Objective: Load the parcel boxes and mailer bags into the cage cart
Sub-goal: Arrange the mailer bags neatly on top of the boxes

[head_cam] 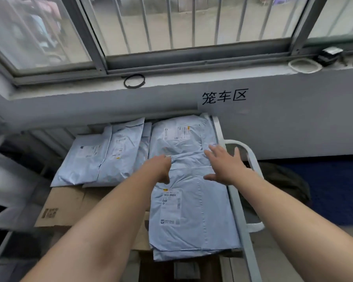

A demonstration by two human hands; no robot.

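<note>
Mailer bags (118,157), at least four, lie flat on a brown cardboard box (65,204) inside the cage cart (235,202). Two overlap at the left. At the right, the far bag (177,139) lies by the wall and the near bag (194,216) lies in front of it. All are pale blue, crinkled plastic with white printed labels.

The left hand (161,169) bends down where the two right bags meet, fingers curled; I cannot tell whether it grips anything. The right hand (224,165) is spread flat over the same join, holding nothing.

The cart's white tubular rail runs along the right side. Above, the grey window sill (192,78) carries one black ring (134,81) and one white ring (305,65). One paper sign (224,97) is on the wall.
</note>
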